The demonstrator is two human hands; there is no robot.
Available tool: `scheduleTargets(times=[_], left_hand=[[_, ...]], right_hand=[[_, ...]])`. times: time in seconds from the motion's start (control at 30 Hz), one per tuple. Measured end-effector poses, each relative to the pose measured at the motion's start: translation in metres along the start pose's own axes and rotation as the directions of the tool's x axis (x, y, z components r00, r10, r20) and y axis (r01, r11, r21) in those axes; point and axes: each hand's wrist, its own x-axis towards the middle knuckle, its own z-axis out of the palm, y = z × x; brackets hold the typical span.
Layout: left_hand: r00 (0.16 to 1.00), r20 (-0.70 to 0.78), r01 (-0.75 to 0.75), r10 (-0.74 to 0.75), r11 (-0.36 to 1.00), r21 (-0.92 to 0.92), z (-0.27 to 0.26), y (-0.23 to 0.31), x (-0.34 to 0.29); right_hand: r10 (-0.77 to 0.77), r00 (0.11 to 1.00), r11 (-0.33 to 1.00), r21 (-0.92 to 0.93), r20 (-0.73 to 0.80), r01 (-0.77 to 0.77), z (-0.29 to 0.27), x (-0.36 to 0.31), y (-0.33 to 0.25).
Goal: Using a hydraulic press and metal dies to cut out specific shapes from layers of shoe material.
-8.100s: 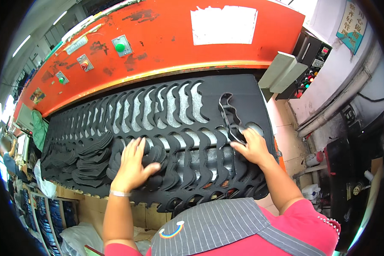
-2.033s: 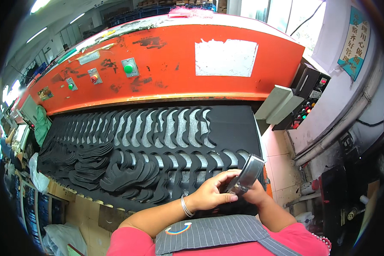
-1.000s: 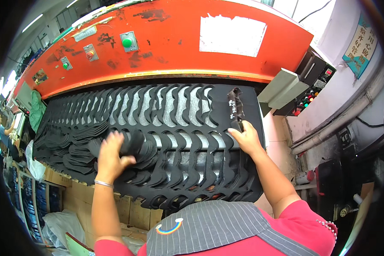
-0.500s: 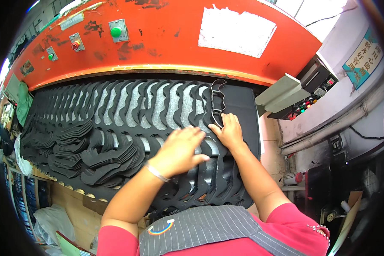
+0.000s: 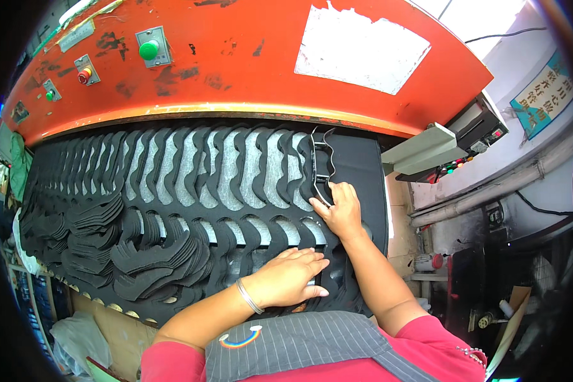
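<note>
A wavy metal cutting die [image 5: 314, 162] stands on the black sheet material [image 5: 361, 165], close to the last cut-out shape in the far row. My right hand [image 5: 340, 211] holds its near end between thumb and fingers. Palm down, my left hand [image 5: 288, 279] is over the near rows of cut-outs, its fingers stretched out and nothing in it. Whether it touches the sheet I cannot tell. Wavy holes run across the sheet in two rows, with a grey surface showing through. At the left lie stacks of curved black cut pieces [image 5: 153, 261].
Beyond the sheet rises an orange machine beam [image 5: 235, 76] with a green button [image 5: 149, 50] and a red button [image 5: 84, 76]. A grey bracket [image 5: 420, 149] and a control box [image 5: 484, 130] jut out at the right. White plastic bags [image 5: 79, 340] lie at lower left.
My left hand has come down toward my body, away from the middle of the sheet. My right hand keeps its hold on the die. The view has shifted slightly.
</note>
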Motion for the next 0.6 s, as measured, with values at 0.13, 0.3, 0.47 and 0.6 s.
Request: scheduleTargets(times=[0.13, 0.3, 0.47, 0.6], left_hand=[[0.986, -0.157, -0.062, 0.057, 0.998, -0.026, -0.066, 0.006, -0.012], [0.678, -0.641, 0.183, -0.361, 0.926, -0.329, -0.182, -0.044, -0.083], [0.13, -0.924, 0.104, -0.361, 0.931, -0.349, -0.271, -0.152, -0.211], [-0.067, -0.875, 0.001, -0.479, 0.877, -0.48, -0.328, -0.245, -0.222]], right_hand=[[0.09, 0.986, 0.996, -0.017, 0.139, -0.089, -0.009, 0.009, 0.002], [0.467, 0.878, 0.861, 0.171, 0.103, -0.479, -0.063, 0.052, 0.011], [0.325, 0.944, 0.899, 0.291, 0.059, -0.327, -0.075, 0.101, -0.048], [0.1, 0.96, 0.93, 0.32, 0.261, -0.184, -0.019, 0.112, -0.082]])
